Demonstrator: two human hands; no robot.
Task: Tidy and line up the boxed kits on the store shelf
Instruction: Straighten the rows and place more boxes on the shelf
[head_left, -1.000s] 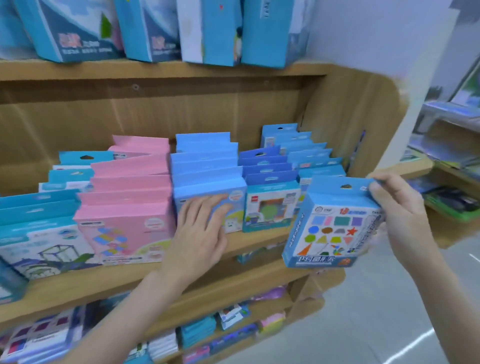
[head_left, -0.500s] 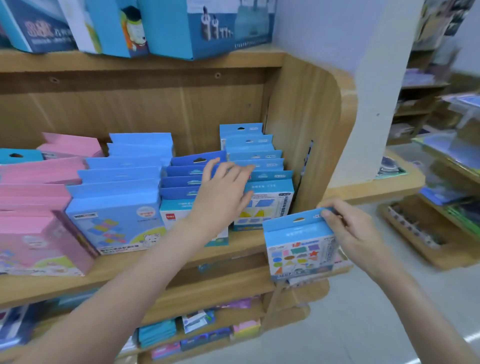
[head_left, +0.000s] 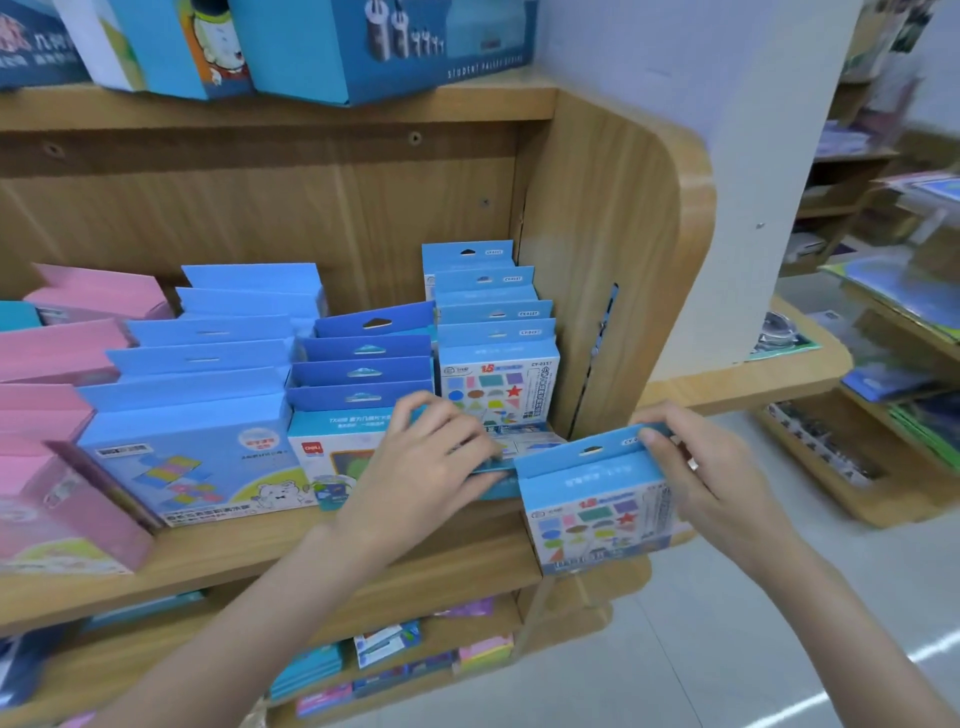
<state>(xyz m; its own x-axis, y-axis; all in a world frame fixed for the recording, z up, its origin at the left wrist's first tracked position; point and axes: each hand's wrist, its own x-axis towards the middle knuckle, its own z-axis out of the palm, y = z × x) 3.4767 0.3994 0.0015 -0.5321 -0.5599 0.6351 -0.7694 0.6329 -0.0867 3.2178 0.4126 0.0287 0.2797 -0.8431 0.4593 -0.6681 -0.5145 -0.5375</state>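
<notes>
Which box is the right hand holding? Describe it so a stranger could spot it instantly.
Start at the wooden shelf's curved end panel. Just in front of it and lower, off the shelf edge, the right hand grips a light-blue shapes box by its hang tab. Boxes with the same coloured-shapes print stand in the row beside the panel, but it is the only box held in the air.

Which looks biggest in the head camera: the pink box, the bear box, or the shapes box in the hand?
1. bear box
2. shapes box, though it looks bigger for being nearer the camera
The pink box is cut off at the edge, so unranked.
</notes>
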